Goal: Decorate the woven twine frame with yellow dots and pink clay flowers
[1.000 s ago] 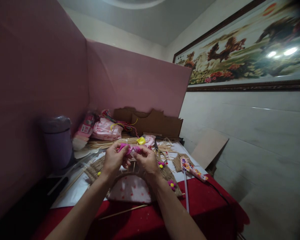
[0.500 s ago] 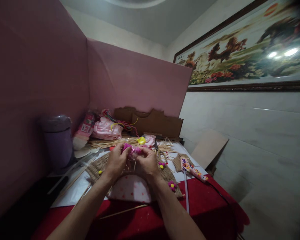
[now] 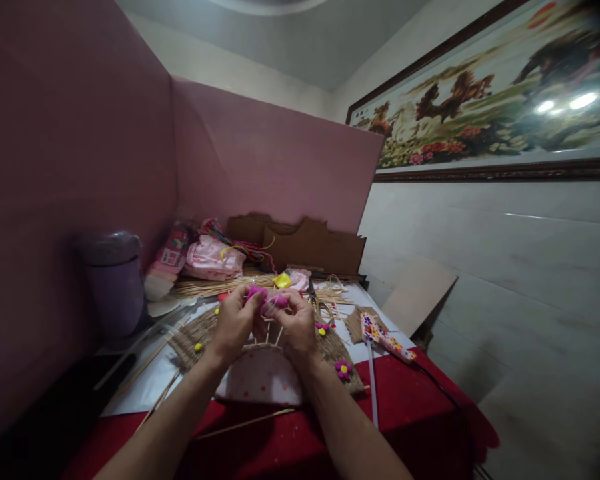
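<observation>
Between my two hands, above the middle of the work, is a lump of magenta modelling clay (image 3: 275, 303) with clear plastic film around part of it. My left hand (image 3: 231, 327) pinches its left end between thumb and fingers. My right hand (image 3: 299, 328) grips the right end and the film. Below them lies an arched, fan-shaped piece wound with brown twine (image 3: 334, 348), thin sticks showing at its centre. It carries a magenta flower with a yellow middle (image 3: 343, 369) and small yellow dabs. White fabric with red dots (image 3: 260, 379) fills the arch.
A floral-patterned glue gun (image 3: 387, 341) with a clear glue stick lies at the right on the red cloth (image 3: 425, 407). Scissors (image 3: 324, 309) and a yellow clay packet (image 3: 282, 281) sit behind my hands. A purple lidded cup (image 3: 115, 287) stands left; cardboard (image 3: 320, 250) leans at the back.
Both hands stay in nearly the same place. The magenta clay shows more plainly between my fingers, with the film drawn toward my right hand.
</observation>
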`<move>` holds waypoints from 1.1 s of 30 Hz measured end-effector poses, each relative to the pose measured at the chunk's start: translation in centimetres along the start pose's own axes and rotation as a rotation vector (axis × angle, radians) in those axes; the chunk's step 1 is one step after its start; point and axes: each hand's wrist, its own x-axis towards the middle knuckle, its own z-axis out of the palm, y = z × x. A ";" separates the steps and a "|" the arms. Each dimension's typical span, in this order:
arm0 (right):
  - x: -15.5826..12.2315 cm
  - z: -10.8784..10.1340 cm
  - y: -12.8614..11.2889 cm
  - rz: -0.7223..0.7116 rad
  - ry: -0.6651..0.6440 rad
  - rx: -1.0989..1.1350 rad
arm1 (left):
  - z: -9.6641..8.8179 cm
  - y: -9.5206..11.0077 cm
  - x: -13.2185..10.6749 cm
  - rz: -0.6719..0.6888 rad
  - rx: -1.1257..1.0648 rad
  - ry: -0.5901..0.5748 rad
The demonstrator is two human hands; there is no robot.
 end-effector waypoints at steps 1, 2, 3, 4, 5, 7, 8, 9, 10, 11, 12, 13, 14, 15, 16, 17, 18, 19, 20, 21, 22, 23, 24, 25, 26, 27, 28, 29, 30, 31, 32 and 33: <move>0.1 -0.1 0.1 0.057 0.029 0.072 | 0.0 0.1 0.1 -0.008 -0.026 -0.029; 0.2 -0.2 0.2 0.118 0.070 0.136 | -0.1 0.2 0.1 -0.009 -0.045 -0.043; 0.3 -0.3 0.2 0.174 0.119 0.193 | -0.3 0.2 0.3 -0.010 -0.066 -0.041; 0.4 -0.4 0.3 0.221 0.169 0.246 | -0.4 0.3 0.4 -0.012 -0.087 -0.020; 0.5 -0.5 0.3 0.255 0.209 0.293 | -0.6 0.3 0.5 -0.014 -0.100 -0.002; 0.7 -0.6 0.1 0.283 0.239 0.368 | -0.9 0.2 0.8 -0.020 -0.113 0.016; 0.7 -0.7 -0.1 0.285 0.229 0.397 | -1.0 0.2 0.8 -0.025 -0.117 0.014; 0.7 -0.7 -0.3 0.283 0.209 0.423 | -1.1 0.1 0.9 -0.031 -0.123 0.007; 0.7 -0.6 -0.5 0.279 0.179 0.445 | -1.1 0.1 0.9 -0.036 -0.129 0.003; 0.7 -0.6 -0.6 0.272 0.153 0.463 | -1.1 0.1 0.9 -0.040 -0.134 0.002; 0.6 -0.5 -0.8 0.262 0.139 0.472 | -1.0 0.2 0.9 -0.043 -0.137 0.002; 0.6 -0.4 -0.9 0.249 0.139 0.475 | -0.9 0.2 0.8 -0.044 -0.135 0.002; 0.6 -0.4 -0.9 0.237 0.147 0.473 | -0.8 0.3 0.8 -0.046 -0.128 0.000; 0.5 -0.4 -1.0 0.233 0.159 0.470 | -0.8 0.3 0.7 -0.048 -0.116 -0.007; 0.5 -0.4 -1.0 0.238 0.172 0.470 | -0.7 0.4 0.7 -0.049 -0.101 -0.015; 0.5 -0.4 -1.0 0.247 0.184 0.475 | -0.6 0.4 0.7 -0.048 -0.084 -0.020; 0.6 -0.5 -1.1 0.257 0.191 0.486 | -0.6 0.4 0.7 -0.043 -0.064 -0.019; 0.6 -0.5 -1.1 0.263 0.199 0.497 | -0.6 0.4 0.6 -0.032 -0.043 -0.012; 0.6 -0.6 -1.1 0.265 0.204 0.504 | -0.7 0.4 0.6 -0.014 -0.022 0.000; 0.7 -0.7 -1.1 0.263 0.200 0.507 | -0.7 0.4 0.6 0.008 -0.001 0.015; 0.7 -0.7 -1.1 0.260 0.188 0.508 | -0.8 0.4 0.6 0.031 0.017 0.028; 0.7 -0.7 -1.1 0.263 0.166 0.506 | -0.8 0.4 0.6 0.052 0.032 0.040; 0.8 -0.7 -1.1 0.269 0.142 0.500 | -0.9 0.5 0.6 0.070 0.042 0.051; 0.8 -0.7 -1.0 0.276 0.120 0.488 | -1.0 0.6 0.7 0.085 0.049 0.061; 0.8 -0.7 -1.0 0.278 0.102 0.465 | -1.1 0.7 0.7 0.097 0.050 0.068; 0.9 -0.6 -0.9 0.272 0.092 0.430 | -1.1 0.8 0.7 0.103 0.043 0.071; 0.9 -0.5 -0.8 0.259 0.086 0.385 | -1.2 0.9 0.8 0.105 0.028 0.072; 0.8 -0.4 -0.6 0.243 0.077 0.335 | -1.2 0.9 0.8 0.102 0.008 0.070; 0.7 -0.3 -0.5 0.229 0.059 0.287 | -1.3 0.9 0.9 0.096 -0.014 0.063; 0.7 -0.2 -0.4 0.219 0.032 0.247 | -1.3 0.9 0.9 0.089 -0.035 0.052; 0.6 -0.1 -0.3 0.213 0.002 0.216 | -1.4 0.9 1.0 0.085 -0.050 0.037; 0.5 0.0 -0.1 0.209 -0.028 0.189 | -1.4 0.9 1.0 0.086 -0.057 0.021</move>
